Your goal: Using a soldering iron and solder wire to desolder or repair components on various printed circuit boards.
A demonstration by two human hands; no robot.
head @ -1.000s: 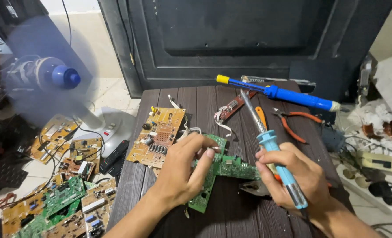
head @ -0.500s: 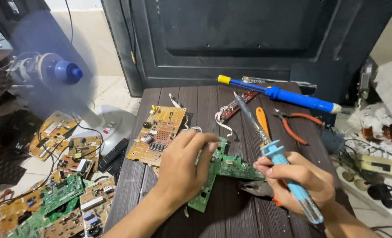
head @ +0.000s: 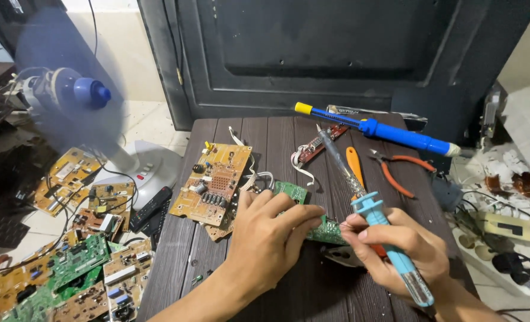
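Green circuit board [head: 327, 229] sat mid-bench [head: 265, 149] | L hand [head: 265, 244] curled on it, pinching edge | R hand [head: 396, 253] gripped blue soldering iron [head: 390, 250], tip angled up.

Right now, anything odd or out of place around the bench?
Yes. Circuit boards lie heaped on the floor left of the table, overlapping and askew. Right hand holds a soldering iron tip-up; left hand covers the green board.
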